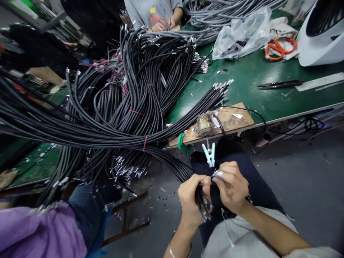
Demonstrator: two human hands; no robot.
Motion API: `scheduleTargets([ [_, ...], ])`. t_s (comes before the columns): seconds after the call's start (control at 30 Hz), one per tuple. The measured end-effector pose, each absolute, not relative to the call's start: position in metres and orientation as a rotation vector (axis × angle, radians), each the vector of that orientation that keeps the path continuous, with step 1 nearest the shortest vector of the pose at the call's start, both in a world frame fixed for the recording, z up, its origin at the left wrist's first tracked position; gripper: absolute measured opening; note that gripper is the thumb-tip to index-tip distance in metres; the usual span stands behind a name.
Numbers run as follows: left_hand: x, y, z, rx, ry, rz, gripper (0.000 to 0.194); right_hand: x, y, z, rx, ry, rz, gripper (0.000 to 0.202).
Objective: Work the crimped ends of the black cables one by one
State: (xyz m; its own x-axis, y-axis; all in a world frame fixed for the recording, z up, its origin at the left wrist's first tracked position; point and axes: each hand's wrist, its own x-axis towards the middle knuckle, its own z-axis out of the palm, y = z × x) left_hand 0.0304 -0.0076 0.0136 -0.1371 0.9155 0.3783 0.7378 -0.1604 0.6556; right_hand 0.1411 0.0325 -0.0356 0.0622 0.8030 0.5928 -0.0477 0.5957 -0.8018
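Observation:
Above my lap, my left hand (191, 199) is closed around a bundle of black cables (178, 171), whose stripped ends hang below the fingers. My right hand (233, 187) is closed too, pinching the silvery end of one cable (218, 175) right beside the left fingertips. Exactly what lies between those fingers is partly hidden. Just above the hands, a light-blue clothes peg (209, 156) hangs from a metal rod on a small motor-like block (204, 125). That block sits on a wooden board (235, 116) at the table's edge.
Large heaps of black cable (150, 82) cover the left of the green table (249, 77). Orange-handled scissors (281, 49), dark snips (281, 85), a plastic bag (242, 36) and a white fan (319, 39) lie to the right. A co-worker's hands (162, 27) are opposite; a purple sleeve (40, 233) is at left.

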Motion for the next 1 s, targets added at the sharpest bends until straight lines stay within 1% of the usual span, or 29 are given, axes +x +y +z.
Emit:
scheduleTargets([
  [0.07, 0.031, -0.007, 0.013, 1.895, 1.888, 1.178, 0.017, 0.148, 0.033, -0.038, -0.643, -1.486, 0.544, 0.032],
  [0.1, 0.031, -0.007, 0.013, 1.891, 1.886, 1.178, 0.017, 0.152, 0.033, -0.040, -0.606, -1.531, 0.547, 0.034],
  [0.17, 0.029, -0.007, 0.010, 1.880, 1.859, 1.193, 0.015, 0.159, 0.033, -0.044, -0.606, -1.547, 0.672, 0.032],
  [0.3, 0.026, -0.007, 0.003, 1.875, 1.716, 1.194, 0.009, 0.173, 0.040, -0.042, -0.872, -1.429, 1.019, 0.026],
  [0.37, 0.025, -0.007, 0.001, 1.884, 1.677, 1.141, 0.008, 0.178, 0.049, -0.035, -0.872, -1.538, 1.129, 0.021],
  [0.43, 0.024, -0.007, 0.001, 1.885, 1.685, 1.098, 0.008, 0.181, 0.055, -0.030, -0.790, -1.683, 1.059, 0.012],
  [0.53, 0.025, -0.008, 0.003, 1.887, 1.715, 1.119, 0.008, 0.182, 0.055, -0.032, -0.676, -1.775, 0.734, 0.023],
  [0.6, 0.025, -0.008, 0.004, 1.880, 1.721, 1.156, 0.009, 0.181, 0.052, -0.038, -0.681, -1.789, 0.658, 0.025],
  [0.67, 0.025, -0.008, 0.004, 1.872, 1.717, 1.171, 0.009, 0.181, 0.048, -0.045, -0.792, -1.728, 0.751, 0.018],
  [0.73, 0.025, -0.009, 0.003, 1.873, 1.717, 1.170, 0.009, 0.180, 0.047, -0.048, -0.900, -1.570, 0.939, 0.012],
  [0.83, 0.025, -0.009, 0.001, 1.881, 1.710, 1.167, 0.009, 0.177, 0.048, -0.044, -0.864, -1.404, 1.174, 0.014],
  [0.93, 0.025, -0.009, 0.000, 1.881, 1.707, 1.169, 0.008, 0.172, 0.049, -0.036, -0.792, -1.459, 1.208, 0.010],
  [1.0, 0.025, -0.010, -0.001, 1.879, 1.714, 1.170, 0.008, 0.170, 0.049, -0.033, -0.793, -1.499, 1.164, 0.012],
])
